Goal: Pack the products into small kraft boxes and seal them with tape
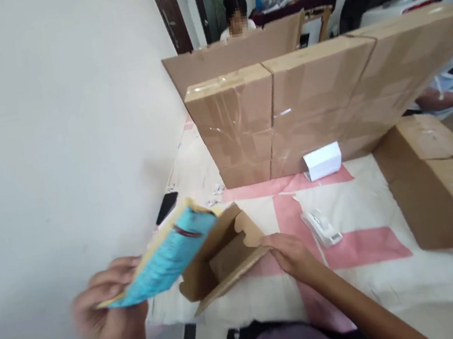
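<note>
My left hand (112, 301) is closed on the lower end of a flat blue packet with yellow edges (171, 254); blur hides whether it is a pouch or a book. The packet is tilted, its upper end over the left side of a small open cardboard box (230, 258). With pinched fingers, my right hand (290, 255) grips that box at its right-hand flap. The box's inside shows brown cardboard, partly covered by the packet. Right of my right hand lies a white tape dispenser (321, 227), apart from it.
Taped cardboard panels (310, 108) stand across the table's back. A folded white card (323, 161) leans there. At right is a larger carton (441, 185). A black phone (167, 208) lies by the left wall (58, 130). A person (236, 15) is behind the panels; another person's arm (436, 99) shows at right.
</note>
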`<state>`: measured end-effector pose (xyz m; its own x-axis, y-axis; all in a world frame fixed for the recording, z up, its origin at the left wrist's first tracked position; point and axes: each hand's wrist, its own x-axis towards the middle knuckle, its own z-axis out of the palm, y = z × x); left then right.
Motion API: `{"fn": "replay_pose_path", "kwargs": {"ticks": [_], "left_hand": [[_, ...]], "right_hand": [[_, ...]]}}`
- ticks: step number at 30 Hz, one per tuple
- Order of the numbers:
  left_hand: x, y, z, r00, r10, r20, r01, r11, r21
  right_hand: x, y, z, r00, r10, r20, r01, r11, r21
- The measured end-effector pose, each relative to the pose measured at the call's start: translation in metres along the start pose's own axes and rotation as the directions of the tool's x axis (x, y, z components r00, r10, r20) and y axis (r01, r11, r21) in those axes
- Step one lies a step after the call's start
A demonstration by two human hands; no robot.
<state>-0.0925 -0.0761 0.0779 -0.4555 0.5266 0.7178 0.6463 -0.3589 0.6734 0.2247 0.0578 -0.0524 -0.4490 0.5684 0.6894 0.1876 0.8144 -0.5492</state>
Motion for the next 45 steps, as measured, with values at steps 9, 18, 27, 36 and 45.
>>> {"fn": "replay_pose_path", "kwargs": {"ticks": [9,18,27,36,45], "left_hand": [[-0.087,-0.004,0.111,0.402,0.096,0.911,-0.041,0.995,-0.086],[-0.095,-0.017,0.135,0.542,0.140,0.829,-0.203,0.979,-0.033],[-0.068,-0.017,0.149,0.199,0.029,0.979,-0.613,0.784,0.101],[-0.027,-0.050,0.101,0.350,0.084,0.933,-0.374,0.926,0.057],[-0.021,-0.035,0.089,0.277,-0.219,0.936,-0.625,0.699,0.348]], "right_hand": [[-0.081,-0.029,-0.045,0.996,-0.041,-0.082,0.037,0.998,-0.057],[-0.110,-0.028,-0.049,0.982,0.036,-0.186,-0.046,0.998,-0.047],[-0.075,-0.025,-0.076,1.000,-0.010,0.017,0.014,0.969,-0.246],[-0.029,-0.020,-0.070,0.929,-0.057,0.366,0.021,0.994,0.103],[-0.004,-0.014,-0.057,0.786,0.008,0.618,0.155,0.965,-0.209]]}}
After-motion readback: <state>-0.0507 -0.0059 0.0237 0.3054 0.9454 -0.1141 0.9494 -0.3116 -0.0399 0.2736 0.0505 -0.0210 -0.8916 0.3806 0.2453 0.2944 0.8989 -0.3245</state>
